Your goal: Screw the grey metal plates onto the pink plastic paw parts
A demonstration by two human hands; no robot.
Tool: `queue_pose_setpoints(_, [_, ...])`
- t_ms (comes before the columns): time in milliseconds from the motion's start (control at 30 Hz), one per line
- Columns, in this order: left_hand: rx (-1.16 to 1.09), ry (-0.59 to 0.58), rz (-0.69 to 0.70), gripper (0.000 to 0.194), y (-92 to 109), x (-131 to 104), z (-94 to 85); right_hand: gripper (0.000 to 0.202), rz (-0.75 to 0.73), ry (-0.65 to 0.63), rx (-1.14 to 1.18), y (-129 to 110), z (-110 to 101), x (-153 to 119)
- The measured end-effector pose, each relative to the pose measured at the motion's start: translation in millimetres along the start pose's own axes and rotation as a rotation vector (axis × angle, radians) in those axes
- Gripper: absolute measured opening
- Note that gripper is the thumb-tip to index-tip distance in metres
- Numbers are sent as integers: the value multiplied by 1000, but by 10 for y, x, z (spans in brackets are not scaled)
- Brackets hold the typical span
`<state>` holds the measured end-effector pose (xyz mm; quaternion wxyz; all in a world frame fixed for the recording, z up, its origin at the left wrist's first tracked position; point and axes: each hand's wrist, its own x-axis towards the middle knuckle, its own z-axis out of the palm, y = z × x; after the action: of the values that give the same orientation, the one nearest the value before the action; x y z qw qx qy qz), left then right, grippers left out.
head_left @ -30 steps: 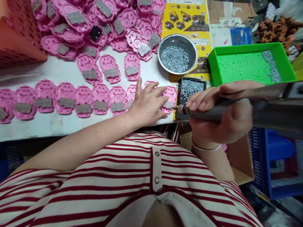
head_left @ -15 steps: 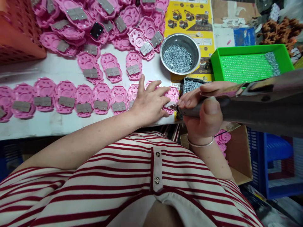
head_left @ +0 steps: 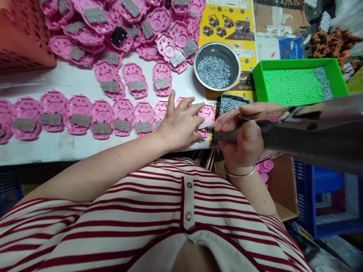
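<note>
My left hand (head_left: 181, 122) lies with fingers spread over the right end of a row of pink plastic parts, its fingertips touching the rightmost pink part (head_left: 206, 112). Wrapped around a dark electric screwdriver (head_left: 283, 136), my right hand (head_left: 244, 130) holds it nearly level. The tool's metal tip meets the lower part of that rightmost piece, by its grey plate. Other pink parts with grey plates (head_left: 121, 124) run leftward in the row. A small black tray of screws (head_left: 231, 104) sits just beyond my right hand, partly hidden by it.
A steel bowl (head_left: 197, 77) of small screws and a green tray (head_left: 300, 65) stand behind my hands. Many pink parts are heaped at the back left, beside an orange basket (head_left: 22, 41). Below the table at right are a cardboard box (head_left: 283, 189) and a blue crate (head_left: 312, 196).
The view has shifted slightly. Both hands keep nearly the same places, and the screwdriver's tip stays on the same pink part; its rear end appears slightly lower.
</note>
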<state>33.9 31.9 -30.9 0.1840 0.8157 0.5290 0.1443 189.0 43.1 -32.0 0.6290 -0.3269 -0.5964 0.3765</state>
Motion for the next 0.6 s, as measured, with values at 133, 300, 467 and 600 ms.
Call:
queue_pose_setpoints(133, [-55, 43, -26, 19, -4, -20, -20, 19, -267, 13, 86, -135, 78, 90])
queue_pose_setpoints(300, [-132, 71, -16, 10, -5, -26, -15, 17, -269, 13, 78, -378, 103, 183])
queue_pose_setpoints(467, [-152, 72, -17, 7, -5, -42, -8, 16, -234, 9, 70, -451, 118, 200])
queue_pose_setpoints(600, [-136, 78, -1, 11, 2, -81, -29, 18, -310, -17, 117, -365, 136, 233])
